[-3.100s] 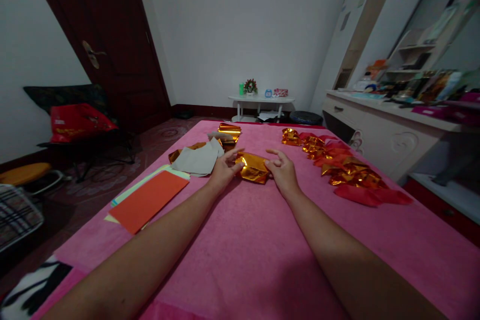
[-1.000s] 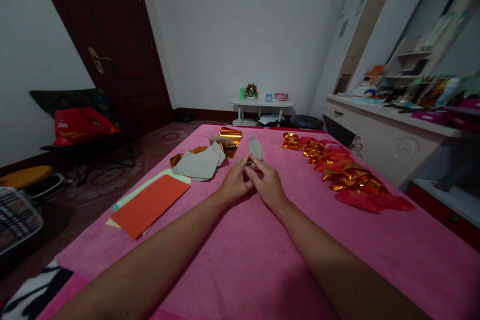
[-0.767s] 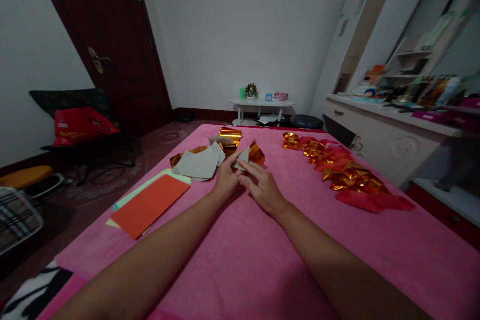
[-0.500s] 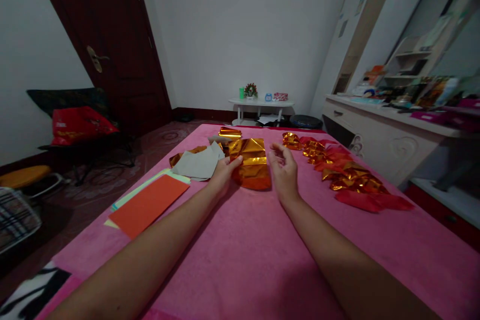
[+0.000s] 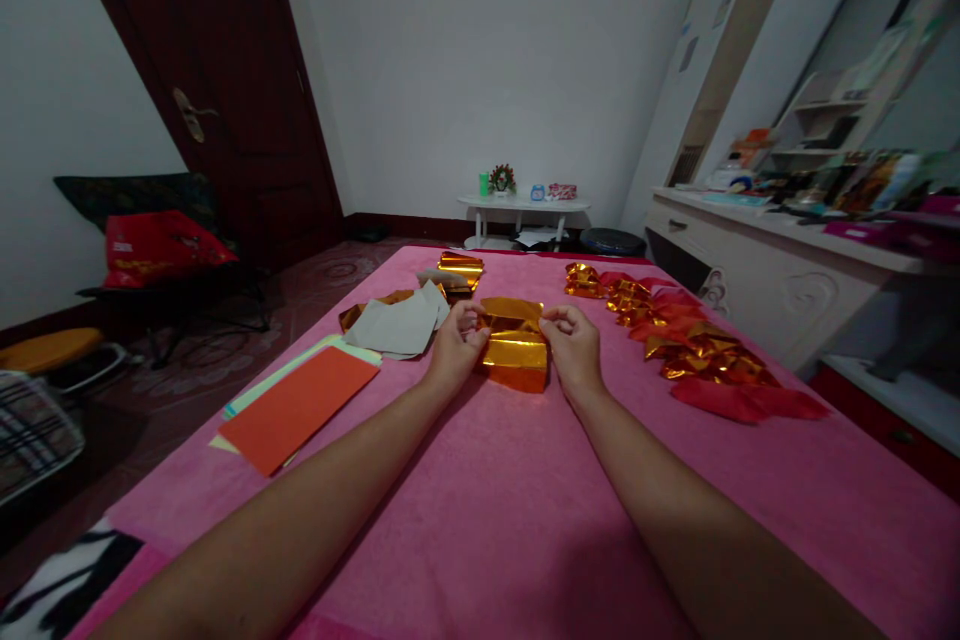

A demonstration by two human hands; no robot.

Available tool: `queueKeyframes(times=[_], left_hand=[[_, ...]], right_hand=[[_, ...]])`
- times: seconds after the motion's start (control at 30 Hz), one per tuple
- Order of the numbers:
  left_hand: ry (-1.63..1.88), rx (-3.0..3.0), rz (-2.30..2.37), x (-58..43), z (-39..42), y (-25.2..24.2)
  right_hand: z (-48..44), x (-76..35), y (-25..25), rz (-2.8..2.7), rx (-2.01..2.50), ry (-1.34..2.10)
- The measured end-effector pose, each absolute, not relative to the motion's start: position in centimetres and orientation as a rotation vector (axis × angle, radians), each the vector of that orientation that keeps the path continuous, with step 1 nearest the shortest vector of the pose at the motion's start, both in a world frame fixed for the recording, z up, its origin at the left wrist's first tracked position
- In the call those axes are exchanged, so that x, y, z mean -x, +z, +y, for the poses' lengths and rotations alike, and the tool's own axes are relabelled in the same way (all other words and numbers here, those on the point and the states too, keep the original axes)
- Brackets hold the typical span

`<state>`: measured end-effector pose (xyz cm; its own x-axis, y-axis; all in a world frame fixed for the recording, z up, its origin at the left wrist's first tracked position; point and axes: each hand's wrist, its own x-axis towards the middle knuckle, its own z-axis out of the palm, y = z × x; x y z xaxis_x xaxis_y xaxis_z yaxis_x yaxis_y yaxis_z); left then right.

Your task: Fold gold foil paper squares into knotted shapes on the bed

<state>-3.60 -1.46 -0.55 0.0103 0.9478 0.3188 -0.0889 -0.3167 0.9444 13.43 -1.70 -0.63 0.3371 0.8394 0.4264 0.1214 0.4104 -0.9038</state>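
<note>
Your left hand (image 5: 454, 350) pinches the shiny gold foil sheet's (image 5: 514, 350) left edge | your right hand (image 5: 576, 348) pinches its right edge | bare pink cloth (image 5: 510, 520) lies nearer you.

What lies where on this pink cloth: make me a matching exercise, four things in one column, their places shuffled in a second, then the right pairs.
Things
1. gold foil sheet
2. orange card
3. grey papers
4. row of folded gold-and-red pieces

Places
a. along the right side of the pink cloth
b. pinched between the left hand and the right hand
c. on the left side, nearest the person
d. just left of the left hand, beyond the card

Pairs: 1-b, 2-c, 3-d, 4-a
</note>
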Motion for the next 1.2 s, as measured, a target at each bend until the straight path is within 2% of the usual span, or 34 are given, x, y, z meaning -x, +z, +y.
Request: queueKeyframes(times=[0.13,0.37,1.2], left_hand=[[1.402,-1.562,0.954,3.58,-1.57,-0.52],[1.376,-1.345,0.895,3.99,-1.20,-0.83],[1.465,-1.611,0.979,4.36,-1.10,-0.79]], right_hand=[[-1.96,-13.13,-0.34,-1.163,0.976,0.708],[-2.29,-12.83,-0.60,-1.269,0.945,0.920],[-2.11,-13.15,-0.53,-1.200,0.938,0.790]])
